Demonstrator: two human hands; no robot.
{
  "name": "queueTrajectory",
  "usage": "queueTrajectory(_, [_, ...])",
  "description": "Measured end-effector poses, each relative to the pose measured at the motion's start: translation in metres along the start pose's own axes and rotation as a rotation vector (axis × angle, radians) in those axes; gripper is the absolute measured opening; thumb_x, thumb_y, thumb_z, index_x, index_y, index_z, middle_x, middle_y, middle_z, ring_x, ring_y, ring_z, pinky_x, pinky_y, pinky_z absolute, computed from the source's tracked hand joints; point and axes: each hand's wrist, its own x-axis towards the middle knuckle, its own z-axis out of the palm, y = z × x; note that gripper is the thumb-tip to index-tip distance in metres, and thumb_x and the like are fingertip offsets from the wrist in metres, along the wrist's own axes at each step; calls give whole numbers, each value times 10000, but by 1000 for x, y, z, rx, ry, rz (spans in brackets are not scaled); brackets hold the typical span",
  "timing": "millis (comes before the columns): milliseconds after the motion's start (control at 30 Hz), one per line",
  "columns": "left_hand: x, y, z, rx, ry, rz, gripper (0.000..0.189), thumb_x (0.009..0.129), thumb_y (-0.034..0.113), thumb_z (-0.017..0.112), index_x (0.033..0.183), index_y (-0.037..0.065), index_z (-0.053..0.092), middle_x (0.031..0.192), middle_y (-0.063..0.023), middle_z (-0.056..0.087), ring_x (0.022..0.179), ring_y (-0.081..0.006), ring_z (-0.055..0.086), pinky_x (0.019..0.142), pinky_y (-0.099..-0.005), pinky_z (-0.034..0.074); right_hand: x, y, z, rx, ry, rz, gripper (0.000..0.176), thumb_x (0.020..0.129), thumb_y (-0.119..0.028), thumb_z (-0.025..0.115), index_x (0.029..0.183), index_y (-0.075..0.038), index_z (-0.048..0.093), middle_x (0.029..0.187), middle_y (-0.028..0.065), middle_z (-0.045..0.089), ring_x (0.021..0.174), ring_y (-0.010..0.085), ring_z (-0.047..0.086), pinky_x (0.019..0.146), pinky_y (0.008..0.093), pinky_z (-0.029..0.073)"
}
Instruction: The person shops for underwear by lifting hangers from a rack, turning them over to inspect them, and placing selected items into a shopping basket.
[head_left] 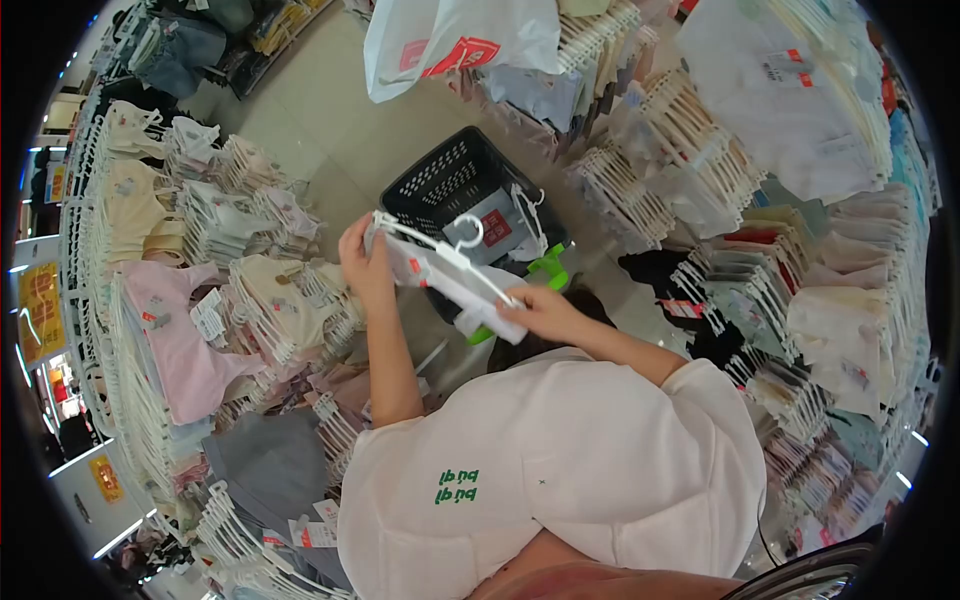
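A white plastic hanger [440, 246] with a pale garment [440, 285] on it spans the space between my two hands. At its left end, my left hand [367, 260] is closed around the hanger and cloth. My right hand [545, 315] pinches the other end near the garment's edge. The hanger's hook [468, 231] points away from me. A small red tag [416, 266] shows on the garment. Beyond and below stands a black shopping basket [445, 165] with green handle parts [548, 267]; a packaged item with a red label [494, 226] and a white hanger lie inside.
Racks of small hung garments stand on both sides, with a pink top [170, 320] at left and pale clothes [845, 330] at right. A white plastic bag [460, 40] is at the top. Tiled floor [310, 110] shows beyond the basket.
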Motion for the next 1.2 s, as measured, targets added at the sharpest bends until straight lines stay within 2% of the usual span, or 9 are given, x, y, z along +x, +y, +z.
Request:
queueTrajectory(133, [-17,-10,8,391,-127,132,342,710,27,605,1050,34,567,1093,-144,540,1041,-285,498,920,-347,365,53,32,-2,3,143,152,214,788,-256,608,847,-51,617,701,19,597,632,95,543,563,261,438])
queueTrajectory(300, [-118,-69,32,148,-681,-345,315,749,130,626,1043,23,594,1020,-143,606,965,-240,573,853,-324,428,136,107,-59,-296,351,406,271,696,-192,569,844,32,602,670,181,603,556,251,614,524,353,496])
queueTrajectory(433, [-148,-40,37,105,-918,-305,328,792,178,596,1079,25,554,1037,-136,573,959,-257,554,828,-337,431,183,200,-87,-463,400,497,247,658,-114,501,802,57,606,723,234,611,598,335,622,560,410,499])
queueTrajectory(567, [-145,-44,25,116,-941,-284,367,791,182,602,1117,32,526,1034,-136,571,960,-264,551,837,-342,428,195,218,-89,-466,401,641,250,647,-124,500,779,48,622,720,235,612,635,353,622,617,418,497])
queueTrajectory(633, [-143,-59,21,-41,-885,-566,368,784,169,620,1112,27,531,1016,-142,577,946,-243,560,833,-336,434,194,219,-89,-669,292,565,218,678,-135,511,713,51,618,642,202,602,513,293,614,497,370,509])
queueTrajectory(900, [-137,-91,-14,-85,-637,-709,340,778,148,628,1077,4,554,987,-100,598,877,-155,571,778,-273,445,191,196,-86,-675,181,657,241,668,-158,529,718,60,618,666,214,608,558,292,630,538,371,516])
queueTrajectory(1000, [-128,-96,-22,-11,-670,-676,331,783,146,612,1075,0,553,971,-94,600,847,-143,574,750,-263,453,179,185,-93,-771,131,621,244,663,-172,556,747,46,624,686,207,610,610,294,634,578,368,512])
queueTrajectory(1067, [-117,-96,-21,65,-726,-648,333,791,151,606,1077,-9,546,953,-86,601,829,-133,576,733,-253,453,152,160,-96,-958,274,333,251,662,-201,580,763,24,625,720,199,618,748,321,622,696,398,480])
queueTrajectory(1200, [-84,-82,6,-39,-747,-574,284,798,155,609,1015,-25,578,887,-67,618,773,-111,571,680,-226,447,74,96,-121,-766,412,230,242,700,-239,595,735,0,618,658,156,608,665,294,609,629,377,470])
